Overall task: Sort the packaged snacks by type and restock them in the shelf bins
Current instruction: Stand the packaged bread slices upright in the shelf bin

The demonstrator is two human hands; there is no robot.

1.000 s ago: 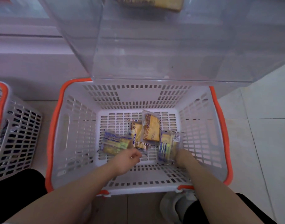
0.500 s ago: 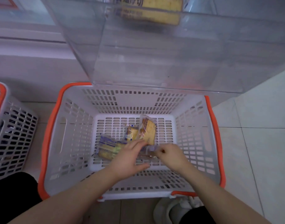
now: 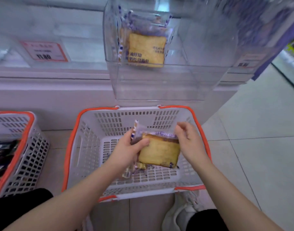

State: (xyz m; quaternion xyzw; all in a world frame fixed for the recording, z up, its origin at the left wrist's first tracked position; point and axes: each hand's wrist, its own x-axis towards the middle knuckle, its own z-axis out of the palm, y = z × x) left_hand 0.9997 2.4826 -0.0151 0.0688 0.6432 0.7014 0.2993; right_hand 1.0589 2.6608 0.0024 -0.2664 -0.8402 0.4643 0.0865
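Head view. Left hand (image 3: pixel 126 151) grips a stack of bread packs (image 3: pixel 159 151) from the left side, thumb curled over the top pack's face, fingers beneath; the stack is held above the basket (image 3: pixel 86 147), tilted, apart from its floor. Right hand (image 3: pixel 188 141) at the stack's upper right corner, fingers curled and pinching the wrapper's edge. More wrappers (image 3: pixel 131 172) hang below the left hand; their number cannot be told. Clear shelf bin (image 3: pixel 193 72) above and behind the basket, holding upright bread packs (image 3: pixel 146 50) of the same kind; price tag (image 3: pixel 44 51) to its left. Second basket (image 3: pixel 26 147) at far left, with dark packets (image 3: pixel 3 157) inside; white shoe (image 3: pixel 181 212) below the main basket.
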